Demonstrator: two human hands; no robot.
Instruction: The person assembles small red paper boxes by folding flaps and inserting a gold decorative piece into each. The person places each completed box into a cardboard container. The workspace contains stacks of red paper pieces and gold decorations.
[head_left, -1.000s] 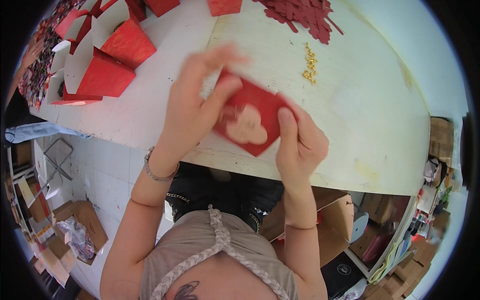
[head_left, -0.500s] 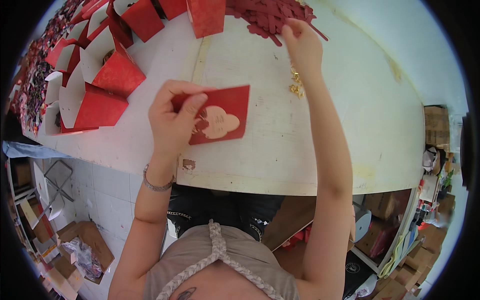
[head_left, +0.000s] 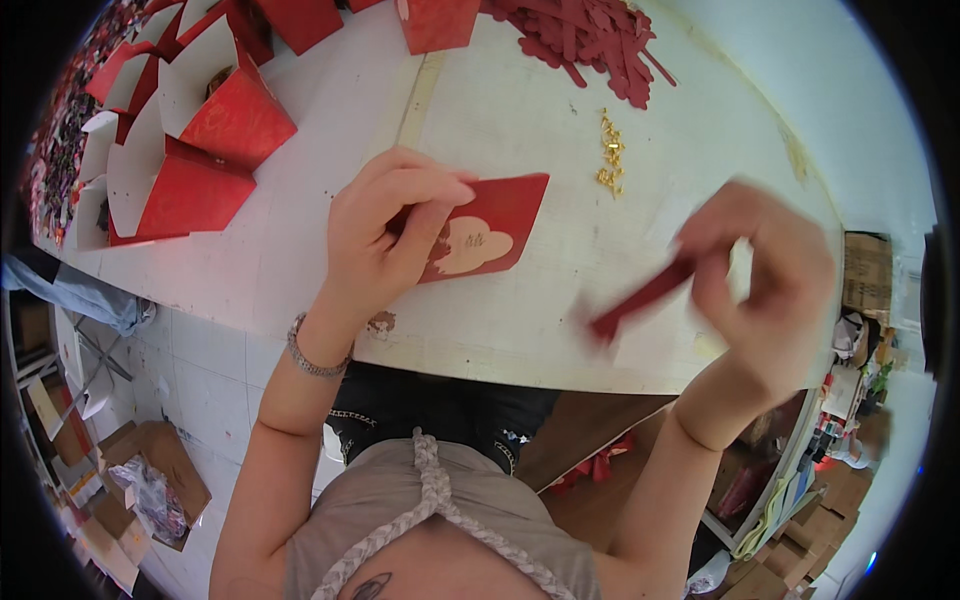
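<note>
My left hand (head_left: 385, 220) is closed on a red box (head_left: 515, 200), folded flat or nearly so, with a pale cloud-shaped print on its face; the fingers cover its left part. Out to the right, my right hand (head_left: 765, 275) pinches a dark red strip (head_left: 645, 300), smeared by motion, which points down to the left above the table. A pile of similar dark red strips (head_left: 590, 45) with shaped ends lies at the far side. Between the pile and my hands is a small line of gold metal fasteners (head_left: 611, 155).
Several open red boxes with white insides (head_left: 210, 180) stand at the left and far left of the white table (head_left: 480, 340). Beyond them lies a heap of small shiny wrapped pieces (head_left: 60, 140). On the floor at left sits a cardboard box (head_left: 160, 480); shelves with cartons (head_left: 865, 275) are at right.
My right hand has come from the pile toward me and to the right, now with a dark red strip in it. The left hand and its red box have shifted slightly right.
</note>
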